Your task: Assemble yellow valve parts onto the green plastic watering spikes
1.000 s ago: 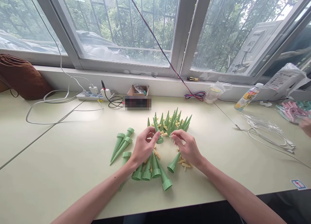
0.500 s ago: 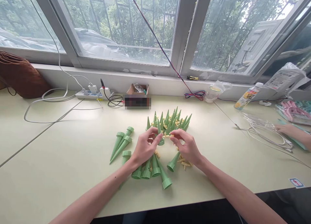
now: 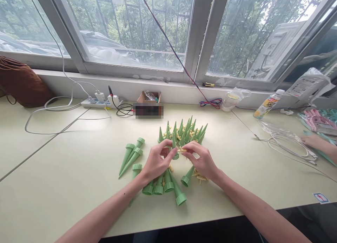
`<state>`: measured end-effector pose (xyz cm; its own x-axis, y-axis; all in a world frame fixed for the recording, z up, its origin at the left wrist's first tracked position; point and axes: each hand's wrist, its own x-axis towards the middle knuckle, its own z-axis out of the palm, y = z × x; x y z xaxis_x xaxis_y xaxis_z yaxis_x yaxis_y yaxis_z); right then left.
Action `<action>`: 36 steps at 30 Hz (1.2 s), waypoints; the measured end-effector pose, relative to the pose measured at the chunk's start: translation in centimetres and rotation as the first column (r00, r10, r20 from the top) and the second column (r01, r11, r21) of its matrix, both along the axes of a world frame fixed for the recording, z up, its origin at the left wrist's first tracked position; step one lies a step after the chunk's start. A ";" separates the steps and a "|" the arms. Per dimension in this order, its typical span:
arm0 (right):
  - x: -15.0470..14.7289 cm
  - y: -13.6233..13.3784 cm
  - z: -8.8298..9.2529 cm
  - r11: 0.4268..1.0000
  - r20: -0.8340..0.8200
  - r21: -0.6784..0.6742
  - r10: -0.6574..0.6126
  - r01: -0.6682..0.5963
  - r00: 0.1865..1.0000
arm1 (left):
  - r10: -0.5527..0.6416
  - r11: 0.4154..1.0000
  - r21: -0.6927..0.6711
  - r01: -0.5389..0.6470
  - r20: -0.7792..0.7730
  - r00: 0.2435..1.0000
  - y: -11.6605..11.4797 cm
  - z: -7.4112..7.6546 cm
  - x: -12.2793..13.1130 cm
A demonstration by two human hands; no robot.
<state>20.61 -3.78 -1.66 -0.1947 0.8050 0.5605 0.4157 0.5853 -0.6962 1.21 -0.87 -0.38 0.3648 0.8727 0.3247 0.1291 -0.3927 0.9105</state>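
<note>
My left hand [image 3: 158,161] is closed around a green watering spike [image 3: 174,140], held with its point up and its wide cap down. Between the fingertips of my right hand [image 3: 201,159] is a small yellow T-shaped valve [image 3: 181,150], close against the spike's side; whether it has entered the spike I cannot tell. Behind the hands stands a cluster of green spikes [image 3: 189,132] with yellow valves among them. Several loose spikes [image 3: 168,183] lie in front, one [image 3: 187,177] beside a small pile of yellow valves [image 3: 200,176] partly hidden by my right hand. More spikes [image 3: 129,153] rest at the left.
A power strip [image 3: 94,102] with cables and a small cardboard box [image 3: 149,96] stand along the window wall. To the right are a plastic cup [image 3: 231,100], a bottle [image 3: 269,104] and a coiled white cable [image 3: 292,146]. Another person's hand [image 3: 314,142] reaches in at the right edge.
My right hand has moved slightly left, bringing the yellow valve closer to the spike. The held spike has shifted slightly right and down.
</note>
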 end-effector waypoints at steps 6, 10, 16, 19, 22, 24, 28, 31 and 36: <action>0.0 0.0 0.0 0.999 0.011 0.008 0.032 -0.032 0.999 | -0.008 1.000 -0.006 0.008 0.003 1.000 0.0 -0.1 0.0; 0.0 0.0 -0.1 1.000 0.018 0.009 0.026 -0.026 1.000 | -0.018 1.000 -0.025 0.018 -0.004 1.000 0.1 -0.2 -0.1; 0.0 0.1 -0.3 1.000 0.013 0.024 0.011 -0.012 1.000 | -0.025 0.999 -0.047 0.026 0.012 1.000 0.2 -0.3 -0.1; 0.0 0.1 -0.3 0.999 0.011 0.033 0.010 -0.011 1.000 | -0.028 0.998 -0.054 0.029 0.015 0.999 0.2 -0.4 -0.1; 0.1 0.1 -0.3 0.999 -0.003 0.038 0.018 -0.017 1.000 | -0.028 0.997 -0.067 0.030 0.019 0.999 0.2 -0.4 -0.1; 0.1 0.1 -0.3 0.999 -0.015 0.036 0.021 -0.020 1.000 | -0.029 0.996 -0.078 0.031 0.032 0.999 0.2 -0.4 -0.2; 0.1 0.0 -0.2 0.999 -0.019 0.033 0.024 -0.023 1.000 | -0.036 0.995 -0.090 0.041 0.049 0.998 0.2 -0.4 -0.2; 0.0 0.0 -0.2 0.999 -0.014 0.035 0.025 -0.025 1.000 | -0.043 0.995 -0.093 0.047 0.046 0.998 0.2 -0.4 -0.2; 0.0 0.1 -0.4 0.999 0.009 0.030 0.022 -0.022 1.000 | -0.046 0.996 -0.079 0.049 0.042 0.998 0.2 -0.6 -0.2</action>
<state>20.65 -3.69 -2.03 -0.2166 0.7832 0.5828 0.4083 0.6149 -0.6747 1.00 -0.66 -0.94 0.3947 0.8784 0.2696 0.0750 -0.3232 0.9434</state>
